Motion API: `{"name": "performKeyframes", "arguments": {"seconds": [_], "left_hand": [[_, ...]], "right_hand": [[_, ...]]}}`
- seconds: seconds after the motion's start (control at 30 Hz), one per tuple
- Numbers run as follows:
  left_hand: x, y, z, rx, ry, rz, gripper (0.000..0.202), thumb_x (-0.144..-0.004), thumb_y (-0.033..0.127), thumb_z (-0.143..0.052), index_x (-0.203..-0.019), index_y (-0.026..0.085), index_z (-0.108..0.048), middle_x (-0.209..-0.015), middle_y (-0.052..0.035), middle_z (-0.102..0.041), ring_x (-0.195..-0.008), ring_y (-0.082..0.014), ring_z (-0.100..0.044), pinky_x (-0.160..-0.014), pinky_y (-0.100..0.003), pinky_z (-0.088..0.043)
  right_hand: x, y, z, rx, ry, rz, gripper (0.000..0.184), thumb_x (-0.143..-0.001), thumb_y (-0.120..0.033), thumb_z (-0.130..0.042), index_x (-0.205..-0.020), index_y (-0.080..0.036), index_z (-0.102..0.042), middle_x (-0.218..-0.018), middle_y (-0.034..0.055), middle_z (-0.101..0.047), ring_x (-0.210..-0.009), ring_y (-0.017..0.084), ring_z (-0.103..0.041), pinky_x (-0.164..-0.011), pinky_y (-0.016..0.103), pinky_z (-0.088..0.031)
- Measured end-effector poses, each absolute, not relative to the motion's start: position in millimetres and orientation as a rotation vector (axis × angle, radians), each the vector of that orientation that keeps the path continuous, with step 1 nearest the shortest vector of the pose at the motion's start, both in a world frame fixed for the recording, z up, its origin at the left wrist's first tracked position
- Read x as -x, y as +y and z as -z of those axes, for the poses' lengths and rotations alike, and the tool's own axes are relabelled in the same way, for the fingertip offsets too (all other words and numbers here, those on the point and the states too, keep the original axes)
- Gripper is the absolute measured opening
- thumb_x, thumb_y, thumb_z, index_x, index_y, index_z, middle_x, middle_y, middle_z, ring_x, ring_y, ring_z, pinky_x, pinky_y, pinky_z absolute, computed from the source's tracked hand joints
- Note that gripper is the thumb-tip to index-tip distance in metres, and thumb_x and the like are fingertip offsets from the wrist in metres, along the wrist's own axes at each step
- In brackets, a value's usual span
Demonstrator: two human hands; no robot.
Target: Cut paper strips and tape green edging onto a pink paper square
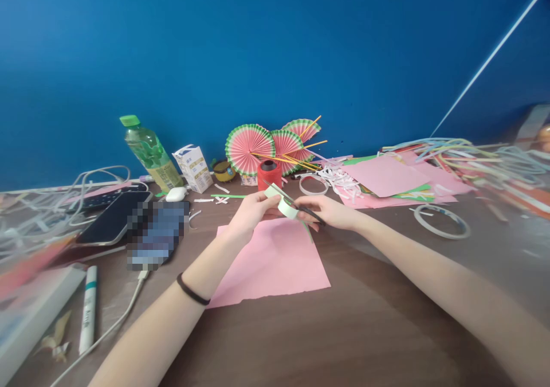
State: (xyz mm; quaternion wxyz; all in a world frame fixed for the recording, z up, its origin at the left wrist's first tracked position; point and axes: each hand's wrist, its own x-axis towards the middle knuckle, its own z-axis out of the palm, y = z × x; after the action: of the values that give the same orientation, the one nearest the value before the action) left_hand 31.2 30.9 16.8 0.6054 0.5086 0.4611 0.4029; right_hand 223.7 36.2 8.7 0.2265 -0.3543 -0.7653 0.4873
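Note:
My left hand [256, 209] pinches one end of a pale green strip [287, 208], which curls round in a loop; I cannot tell whether it is paper or tape. In my right hand [325, 210] is a pair of scissors [307, 210] with dark handles, its blades lying across the strip close to my left fingertips. Below both hands a pink sheet of paper [275, 266] lies flat on the brown table. Just behind the hands stands a red spool [269, 175] with a dark top.
Pink and green pleated paper fans [250, 149] lean near the blue wall. To the left are a green-capped bottle [148, 152], a small carton [193, 168], phones [116, 218] and a marker [88, 309]. On the right lie pink sheets [387, 174], paper strips and a clear ring [442, 222].

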Motion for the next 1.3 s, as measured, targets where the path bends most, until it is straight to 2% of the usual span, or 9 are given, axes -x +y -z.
{"name": "performKeyframes", "arguments": {"seconds": [0.4, 0.8, 0.97, 1.13, 1.3], "left_hand": [[-30.5, 34.8, -12.0, -1.13, 1.028, -0.938, 0.029, -0.069, 0.031, -0.065, -0.091, 0.013, -0.063, -0.083, -0.0082, -0.07, -0.071, -0.0169, -0.066, -0.075, -0.031, -0.049], [-31.3, 35.1, -9.5, -1.121, 1.047, -0.929, 0.026, -0.069, 0.029, -0.065, -0.089, 0.013, -0.064, -0.081, -0.0067, -0.07, -0.07, -0.0146, -0.065, -0.075, -0.029, -0.048], [-30.0, 36.0, -11.5, -1.126, 1.089, -0.964, 0.023, -0.067, 0.026, -0.065, -0.086, 0.014, -0.063, -0.078, -0.0058, -0.069, -0.065, -0.0128, -0.063, -0.07, -0.027, -0.049], [-24.5, 40.1, -14.1, -1.102, 1.168, -1.029, 0.02, -0.064, 0.025, -0.066, -0.081, 0.015, -0.061, -0.075, -0.0032, -0.068, -0.065, -0.0119, -0.064, -0.067, -0.024, -0.048], [-15.5, 46.8, -16.0, -1.054, 1.212, -1.166, 0.018, -0.062, 0.023, -0.066, -0.077, 0.017, -0.059, -0.069, -0.0009, -0.066, -0.062, -0.0135, -0.064, -0.063, -0.024, -0.048]], "right_hand": [[-222.9, 36.3, -7.1, 1.009, -2.069, -1.295, 0.036, -0.076, -0.046, -0.056, -0.092, -0.014, -0.055, -0.055, -0.0058, -0.044, -0.043, 0.006, -0.04, -0.047, 0.022, -0.036], [-222.0, 38.5, -7.5, 1.047, -1.89, -1.246, 0.028, -0.074, -0.041, -0.059, -0.085, -0.016, -0.053, -0.063, -0.0043, -0.049, -0.043, 0.006, -0.047, -0.047, 0.021, -0.037], [-226.1, 42.8, -8.5, 1.151, -1.742, -1.219, 0.041, -0.076, -0.052, -0.052, -0.094, -0.015, -0.055, -0.059, -0.0025, -0.051, -0.045, 0.009, -0.05, -0.039, 0.019, -0.029], [-230.2, 45.4, -10.0, 1.179, -1.695, -1.318, 0.046, -0.079, -0.054, -0.048, -0.102, -0.015, -0.053, -0.066, 0.0016, -0.054, -0.053, 0.011, -0.056, -0.041, 0.019, -0.033], [-234.8, 49.6, -11.0, 1.206, -1.706, -1.179, 0.044, -0.079, -0.055, -0.047, -0.097, -0.016, -0.053, -0.068, 0.0019, -0.053, -0.057, 0.012, -0.058, -0.042, 0.02, -0.034]]}}
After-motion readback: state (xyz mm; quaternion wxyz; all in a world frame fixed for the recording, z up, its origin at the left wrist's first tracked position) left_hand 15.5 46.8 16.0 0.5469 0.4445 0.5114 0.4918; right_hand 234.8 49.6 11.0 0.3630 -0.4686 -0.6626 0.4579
